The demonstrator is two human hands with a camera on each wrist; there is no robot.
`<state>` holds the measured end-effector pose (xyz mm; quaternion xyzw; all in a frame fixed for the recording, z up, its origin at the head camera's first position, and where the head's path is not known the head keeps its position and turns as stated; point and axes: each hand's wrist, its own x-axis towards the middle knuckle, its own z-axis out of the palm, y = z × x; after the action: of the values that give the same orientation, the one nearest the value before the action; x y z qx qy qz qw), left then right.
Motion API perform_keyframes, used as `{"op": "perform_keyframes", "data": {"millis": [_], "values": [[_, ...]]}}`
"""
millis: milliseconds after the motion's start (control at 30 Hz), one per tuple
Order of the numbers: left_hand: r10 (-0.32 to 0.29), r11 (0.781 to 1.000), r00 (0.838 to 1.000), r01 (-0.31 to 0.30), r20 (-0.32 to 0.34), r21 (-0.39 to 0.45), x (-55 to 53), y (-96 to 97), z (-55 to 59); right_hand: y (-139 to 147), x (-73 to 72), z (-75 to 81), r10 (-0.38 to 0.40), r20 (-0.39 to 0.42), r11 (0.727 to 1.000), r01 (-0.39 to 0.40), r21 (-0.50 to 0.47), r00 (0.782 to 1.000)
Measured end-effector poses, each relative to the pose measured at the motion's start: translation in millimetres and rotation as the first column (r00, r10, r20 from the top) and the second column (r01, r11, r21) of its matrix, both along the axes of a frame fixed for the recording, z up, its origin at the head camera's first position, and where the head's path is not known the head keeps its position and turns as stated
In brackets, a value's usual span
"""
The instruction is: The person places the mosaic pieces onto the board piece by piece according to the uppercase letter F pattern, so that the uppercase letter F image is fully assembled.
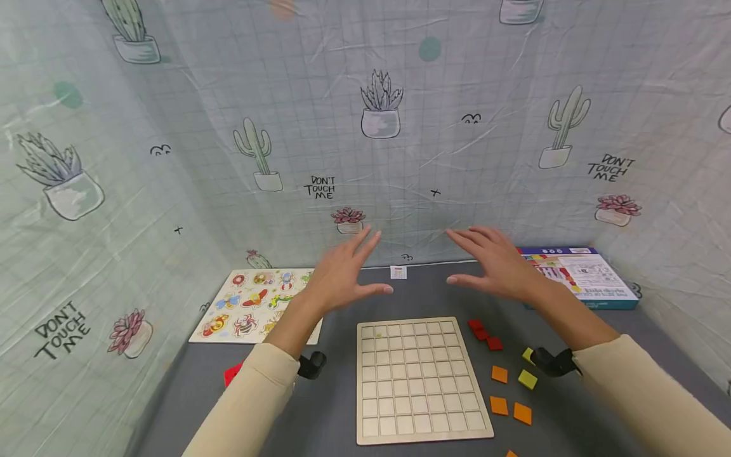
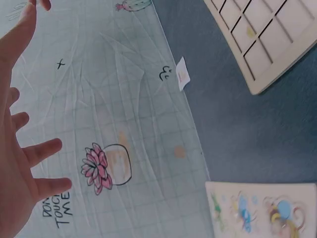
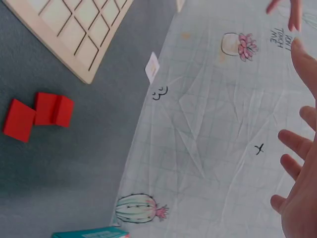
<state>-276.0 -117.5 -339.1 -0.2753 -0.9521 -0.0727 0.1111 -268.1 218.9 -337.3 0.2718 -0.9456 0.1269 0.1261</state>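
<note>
Looks like bare wood on grid board point(image 1: 421, 379), smooth, matt. Could be painted wood or plastic on red tiles point(image 3: 19, 120) and orange tiles point(image 1: 499, 405), can't tell; flat, smooth faces. Looks like thin plastic or coated cloth on backdrop point(image 1: 434, 158), creased, faint sheen along folds. Seems printed cardboard on box point(image 1: 602, 279), smooth. Reads as paper on slip point(image 1: 398, 272), soft matt cloth on sleeves point(image 1: 240, 406), matt grey on tabletop point(image 1: 337, 393), material unclear.
</note>
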Motion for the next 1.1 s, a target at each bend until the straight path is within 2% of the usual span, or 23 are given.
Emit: {"op": "perform_keyframes", "data": {"millis": [100, 233, 467, 633, 733, 967, 1100], "values": [[-0.025, 0.999, 1.0, 0.025, -0.004, 0.046, 8.9, -1.0, -4.5, 6, 5.8, -5.0, 0.018, -0.008, 0.998, -0.018, -0.055, 1.0], [-0.032, 0.995, 0.999, 0.03, 0.019, 0.1, 20.9, -2.2, -13.1, 13, 10.9, -17.9, 0.037, -0.011, 0.993, -0.038, -0.107, 0.999], [-0.034, 0.986, 0.998, 0.025, 0.047, 0.165, 38.6, -5.9, -27.0, 25, 18.3, -39.2, 0.048, -0.019, 0.988, -0.05, -0.147, 0.999], [-0.034, 0.982, 0.999, 0.026, 0.041, 0.189, 48.2, -12.3, -36.9, 33, 24.2, -55.9, 0.069, -0.029, 0.984, -0.073, -0.16, 0.997], [-0.026, 0.978, 0.999, 0.016, 0.044, 0.208, 53.2, -16.4, -43.0, 39, 27.1, -66.4, 0.068, 0.001, 0.984, -0.067, -0.166, 0.998], [0.004, 0.968, 0.994, -0.032, 0.11, 0.25, 69.9, -25.6, -60.0, 50, 29.9, -92.0, 0.073, 0.128, 0.985, -0.052, -0.163, 0.989], [0.019, 0.961, 0.99, -0.058, 0.143, 0.271, 79.6, -27.8, -70.1, 55, 30.2, -104.6, 0.076, 0.167, 0.987, -0.05, -0.155, 0.983]]}}
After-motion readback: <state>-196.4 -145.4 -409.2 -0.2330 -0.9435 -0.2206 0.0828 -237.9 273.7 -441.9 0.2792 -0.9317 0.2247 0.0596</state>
